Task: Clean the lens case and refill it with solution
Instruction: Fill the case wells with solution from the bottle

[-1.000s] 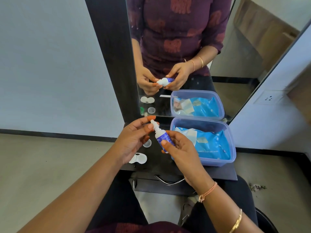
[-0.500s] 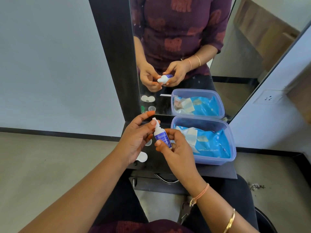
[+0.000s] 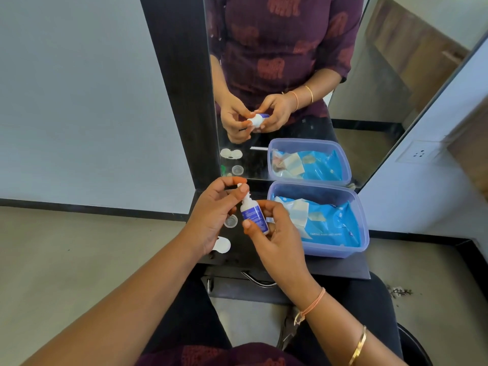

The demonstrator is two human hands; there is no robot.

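The dark worktop (image 3: pixel 340 268) is narrow: its front edge runs just below both wrists, and a mirror (image 3: pixel 369 75) closes it off beyond the fingertips. The right hand (image 3: pixel 277 241) grips the solution bottle (image 3: pixel 254 217), nearly upright; the left hand (image 3: pixel 211 220) pinches the bottle's top. Just right of the right hand, a clear tub (image 3: pixel 330 252) holds a blue wipes pack (image 3: pixel 332 223). The white lens case (image 3: pixel 223 245) lies partly hidden under the left hand, with a clear lid (image 3: pixel 231 221) between the hands.

One bottle (image 3: pixel 254 217), one lens case (image 3: pixel 223 244), one tub (image 3: pixel 330 250)
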